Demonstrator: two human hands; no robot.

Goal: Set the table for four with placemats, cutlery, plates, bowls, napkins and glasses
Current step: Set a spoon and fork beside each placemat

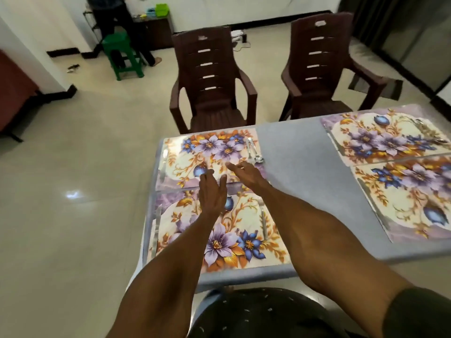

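Floral vinyl placemats, four laid on the grey counter [292, 152], two at centre frame, two at right edge. Far centre placemat [210, 157] has a spoon [256, 156] on its right side; near placemat [219, 230] carries cutlery too. Left hand [211, 191] and right hand [244, 173] hover over the far mat, fingers apart, holding nothing. Cutlery step looks done; plates likely next, none in view.

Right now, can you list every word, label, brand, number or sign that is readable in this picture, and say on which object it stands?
None: no readable text shows anywhere.
The placemats carry only flower prints.
The chairs have slots, no lettering.
The green box on the far cabinet is too small and blurred to tell.
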